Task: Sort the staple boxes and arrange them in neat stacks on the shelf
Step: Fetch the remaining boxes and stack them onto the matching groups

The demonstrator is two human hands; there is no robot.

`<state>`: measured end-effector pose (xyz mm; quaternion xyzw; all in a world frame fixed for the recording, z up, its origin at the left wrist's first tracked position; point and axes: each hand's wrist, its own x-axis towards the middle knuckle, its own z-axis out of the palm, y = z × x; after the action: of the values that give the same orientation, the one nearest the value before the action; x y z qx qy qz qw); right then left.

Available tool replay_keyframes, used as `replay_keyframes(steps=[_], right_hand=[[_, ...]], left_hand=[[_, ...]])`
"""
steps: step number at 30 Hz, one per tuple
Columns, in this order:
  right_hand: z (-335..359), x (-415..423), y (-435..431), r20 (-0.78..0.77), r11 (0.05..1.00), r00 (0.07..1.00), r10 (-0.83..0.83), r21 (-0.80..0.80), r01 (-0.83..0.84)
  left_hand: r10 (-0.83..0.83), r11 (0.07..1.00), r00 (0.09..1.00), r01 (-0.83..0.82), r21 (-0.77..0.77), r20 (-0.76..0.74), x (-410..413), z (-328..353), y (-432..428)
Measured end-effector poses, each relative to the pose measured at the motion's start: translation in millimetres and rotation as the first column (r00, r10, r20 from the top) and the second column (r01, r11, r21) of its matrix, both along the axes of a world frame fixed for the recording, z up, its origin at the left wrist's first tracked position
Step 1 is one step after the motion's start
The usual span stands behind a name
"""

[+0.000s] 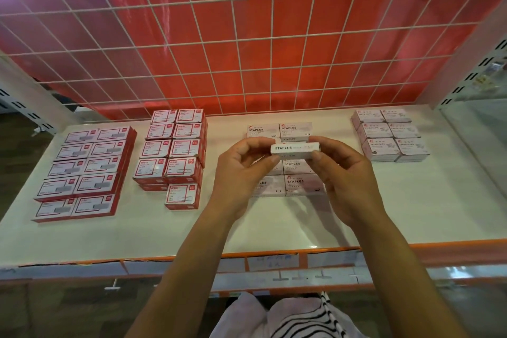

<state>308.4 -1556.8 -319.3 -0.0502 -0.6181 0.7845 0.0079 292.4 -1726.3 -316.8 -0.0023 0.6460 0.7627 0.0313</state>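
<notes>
Our left hand (244,170) and right hand (337,173) pinch the ends of a white staples box (295,150), long axis left-right, over the staples stack (301,186) on the shelf (274,225).

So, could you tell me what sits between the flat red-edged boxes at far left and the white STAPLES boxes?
In the head view, a two-column block of small red-and-white boxes stands between them, with bare shelf strips on either side.
</notes>
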Motion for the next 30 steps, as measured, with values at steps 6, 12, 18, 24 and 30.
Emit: replay_keyframes(steps=[6, 12, 18, 24, 30], right_hand=[[-0.6, 3.1, 2.1, -0.008, 0.983, 0.995, 0.1, -0.154, -0.1], [-2.5, -0.5, 7.4, 0.018, 0.991, 0.992, 0.127, -0.036, -0.126], [-5.9, -11.3, 12.8, -0.052, 0.713, 0.981, 0.186, 0.694, -0.098], [-15.4, -32.2, 21.5, -0.114, 0.522, 0.986, 0.123, 0.852, 0.034], [-22.8, -48.0, 21.1, -0.094, 0.558, 0.994, 0.047, 0.828, 0.052]], left_hand=[[-0.034, 0.999, 0.996, 0.037, -0.035, 0.078, -0.4, -0.7, -0.4], [-0.111, 0.993, 0.992, 0.113, -0.035, 0.061, 0.0, -1.1, -4.2], [-0.122, 0.977, 0.991, 0.129, -0.169, 0.054, -3.1, -5.3, -0.6], [-0.069, 0.739, 0.992, -0.017, -0.673, -0.102, -9.0, -8.1, -8.2], [-0.041, 0.577, 0.987, -0.102, -0.81, -0.153, -8.9, -9.5, -16.9]])
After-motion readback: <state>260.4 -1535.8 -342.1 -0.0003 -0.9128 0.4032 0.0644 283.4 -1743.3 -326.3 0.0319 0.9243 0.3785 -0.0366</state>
